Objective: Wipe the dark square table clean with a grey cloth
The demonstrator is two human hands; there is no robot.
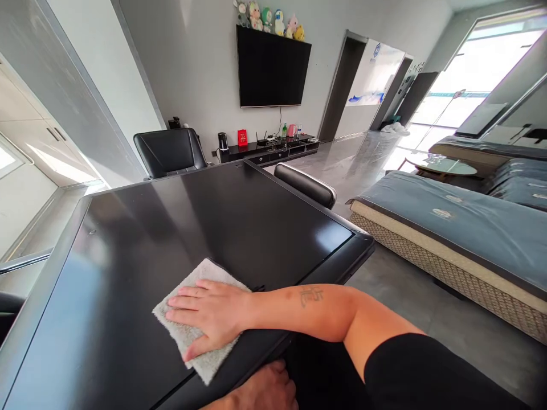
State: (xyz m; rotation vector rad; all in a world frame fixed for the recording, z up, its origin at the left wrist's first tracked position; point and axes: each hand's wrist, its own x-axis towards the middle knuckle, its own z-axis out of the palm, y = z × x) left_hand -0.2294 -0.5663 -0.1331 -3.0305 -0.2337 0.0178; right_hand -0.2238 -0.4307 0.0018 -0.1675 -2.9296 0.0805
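Observation:
My right hand (211,313) lies flat on a folded light grey cloth (213,361), its fingers stretched out and pointing left. The cloth rests on the black glossy tabletop (149,256), close to the front edge. Below it, at the bottom of the view, my left hand (267,390) is beside the table's front rim with curled fingers. What is inside those fingers, if anything, is hidden.
A black office chair (171,152) stands beyond the table, and another black chair (305,185) is at its right side. On the right is a bed-like mattress (453,210) under a blue-grey cover. A low black TV stand (269,149) lines the far wall.

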